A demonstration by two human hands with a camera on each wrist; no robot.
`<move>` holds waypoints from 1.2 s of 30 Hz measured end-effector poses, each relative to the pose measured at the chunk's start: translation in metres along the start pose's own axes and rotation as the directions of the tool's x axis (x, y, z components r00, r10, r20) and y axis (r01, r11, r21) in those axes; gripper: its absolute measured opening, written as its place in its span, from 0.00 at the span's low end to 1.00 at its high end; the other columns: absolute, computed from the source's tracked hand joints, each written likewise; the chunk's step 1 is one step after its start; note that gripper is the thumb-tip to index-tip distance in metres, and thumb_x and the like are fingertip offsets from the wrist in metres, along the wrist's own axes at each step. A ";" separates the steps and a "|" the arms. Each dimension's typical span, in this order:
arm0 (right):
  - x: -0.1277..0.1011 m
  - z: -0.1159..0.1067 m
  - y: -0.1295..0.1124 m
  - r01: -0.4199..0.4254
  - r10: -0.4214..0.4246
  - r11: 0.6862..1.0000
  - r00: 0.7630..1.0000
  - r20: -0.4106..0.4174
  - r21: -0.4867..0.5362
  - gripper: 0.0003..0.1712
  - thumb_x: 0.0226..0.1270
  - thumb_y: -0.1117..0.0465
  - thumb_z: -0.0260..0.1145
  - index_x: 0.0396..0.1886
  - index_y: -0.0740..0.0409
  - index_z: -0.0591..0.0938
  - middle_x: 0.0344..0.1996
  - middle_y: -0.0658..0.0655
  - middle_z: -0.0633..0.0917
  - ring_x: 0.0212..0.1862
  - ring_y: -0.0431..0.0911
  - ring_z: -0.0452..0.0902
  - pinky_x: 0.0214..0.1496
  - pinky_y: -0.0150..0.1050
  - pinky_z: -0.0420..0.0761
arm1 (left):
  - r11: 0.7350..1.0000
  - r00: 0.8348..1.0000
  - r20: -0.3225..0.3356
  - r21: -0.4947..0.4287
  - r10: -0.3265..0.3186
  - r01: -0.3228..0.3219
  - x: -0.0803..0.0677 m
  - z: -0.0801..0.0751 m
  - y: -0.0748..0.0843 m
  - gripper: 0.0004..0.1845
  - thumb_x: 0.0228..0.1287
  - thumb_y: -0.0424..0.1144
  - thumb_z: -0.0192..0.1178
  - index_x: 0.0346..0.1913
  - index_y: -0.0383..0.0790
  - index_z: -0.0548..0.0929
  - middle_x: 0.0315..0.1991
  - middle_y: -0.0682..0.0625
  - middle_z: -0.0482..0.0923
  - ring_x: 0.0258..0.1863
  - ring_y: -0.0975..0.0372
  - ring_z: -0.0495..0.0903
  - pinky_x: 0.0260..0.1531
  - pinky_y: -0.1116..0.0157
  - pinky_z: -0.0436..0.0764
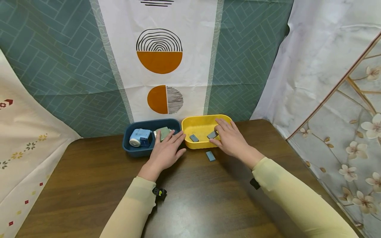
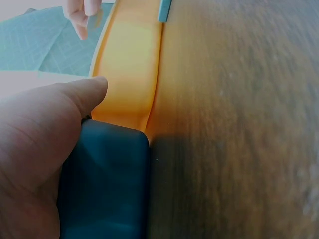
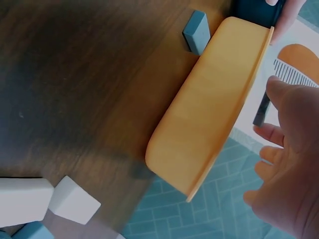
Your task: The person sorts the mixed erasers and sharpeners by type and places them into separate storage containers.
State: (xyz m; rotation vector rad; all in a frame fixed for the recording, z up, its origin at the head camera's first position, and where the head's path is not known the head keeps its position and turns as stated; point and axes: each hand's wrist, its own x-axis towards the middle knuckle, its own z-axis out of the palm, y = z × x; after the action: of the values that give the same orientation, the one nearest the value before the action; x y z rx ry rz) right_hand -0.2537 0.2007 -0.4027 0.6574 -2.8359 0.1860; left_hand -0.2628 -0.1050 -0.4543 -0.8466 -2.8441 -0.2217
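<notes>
My right hand (image 1: 230, 138) is over the right side of the yellow bin (image 1: 218, 145), pinching a small grey block (image 1: 212, 135) between thumb and fingertip. In the right wrist view the held block (image 3: 261, 109) is above the bin's rim. Inside the bin is another grey-blue block (image 1: 194, 138). A blue-grey block (image 1: 210, 156) lies on the table just in front of the bin. My left hand (image 1: 165, 150) lies across the front right part of the dark blue bin (image 1: 128, 149), fingers extended toward the yellow bin. The left thumb (image 2: 92, 94) sticks out straight.
The dark blue bin holds a light blue object with a white round end (image 1: 140, 136) and a green piece (image 1: 164, 133), partly hidden by my fingers. White blocks (image 3: 75, 200) and blue pieces (image 3: 32, 231) lie on the table in the right wrist view. A patterned cloth (image 1: 163, 99) hangs behind.
</notes>
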 end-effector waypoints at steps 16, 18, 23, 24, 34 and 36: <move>0.022 0.003 -0.003 -0.045 0.046 0.999 0.999 0.027 -0.017 0.28 0.83 0.42 0.69 0.57 0.64 0.81 0.83 0.68 0.67 0.85 0.61 0.58 0.86 0.68 0.53 | 1.000 1.000 0.014 0.012 0.000 0.000 0.000 -0.001 0.000 0.36 0.87 0.60 0.55 0.88 0.50 0.66 0.88 0.54 0.59 0.87 0.49 0.56 0.82 0.29 0.38; 0.023 0.003 -0.004 -0.051 0.051 0.999 0.998 0.033 -0.018 0.28 0.83 0.42 0.69 0.57 0.64 0.81 0.83 0.68 0.67 0.85 0.62 0.58 0.86 0.68 0.54 | 1.000 1.000 0.022 0.015 -0.004 0.004 0.000 -0.001 0.000 0.36 0.87 0.60 0.54 0.88 0.51 0.65 0.88 0.55 0.58 0.87 0.49 0.56 0.82 0.29 0.38; 0.028 0.005 -0.004 -0.065 0.066 0.998 0.997 0.051 -0.021 0.28 0.83 0.42 0.68 0.58 0.64 0.81 0.83 0.68 0.67 0.85 0.62 0.58 0.86 0.67 0.53 | 1.000 1.000 0.027 0.010 -0.012 0.011 0.000 -0.002 0.000 0.36 0.87 0.60 0.54 0.89 0.51 0.64 0.88 0.55 0.57 0.88 0.49 0.55 0.82 0.29 0.37; 0.029 0.006 -0.004 -0.070 0.071 0.997 0.996 0.056 -0.020 0.28 0.84 0.42 0.68 0.58 0.64 0.81 0.83 0.68 0.67 0.85 0.62 0.58 0.86 0.67 0.53 | 1.000 1.000 0.025 0.007 -0.011 0.011 0.000 -0.002 0.000 0.36 0.87 0.59 0.55 0.88 0.51 0.64 0.88 0.55 0.57 0.88 0.49 0.55 0.82 0.29 0.37; 0.037 0.012 -0.002 -0.140 0.138 0.990 0.983 0.121 0.011 0.28 0.85 0.42 0.66 0.59 0.63 0.80 0.84 0.67 0.65 0.86 0.61 0.55 0.88 0.64 0.50 | 1.000 1.000 0.021 0.000 -0.010 0.010 0.000 -0.002 0.000 0.36 0.86 0.58 0.57 0.88 0.51 0.65 0.88 0.55 0.58 0.87 0.49 0.56 0.82 0.29 0.37; 0.039 0.014 -0.001 -0.150 0.147 0.989 0.981 0.129 0.013 0.28 0.85 0.42 0.66 0.60 0.63 0.80 0.85 0.67 0.64 0.86 0.61 0.55 0.88 0.64 0.49 | 1.000 1.000 0.024 0.002 -0.012 0.012 0.000 -0.002 0.000 0.36 0.87 0.58 0.57 0.88 0.51 0.65 0.88 0.55 0.58 0.87 0.50 0.56 0.82 0.29 0.37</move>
State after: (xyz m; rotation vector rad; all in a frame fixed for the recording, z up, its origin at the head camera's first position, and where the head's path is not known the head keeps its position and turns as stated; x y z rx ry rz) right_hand -0.2903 0.1808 -0.4066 0.4779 -3.0117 0.2079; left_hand -0.2622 -0.1050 -0.4526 -0.8374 -2.8722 -0.2114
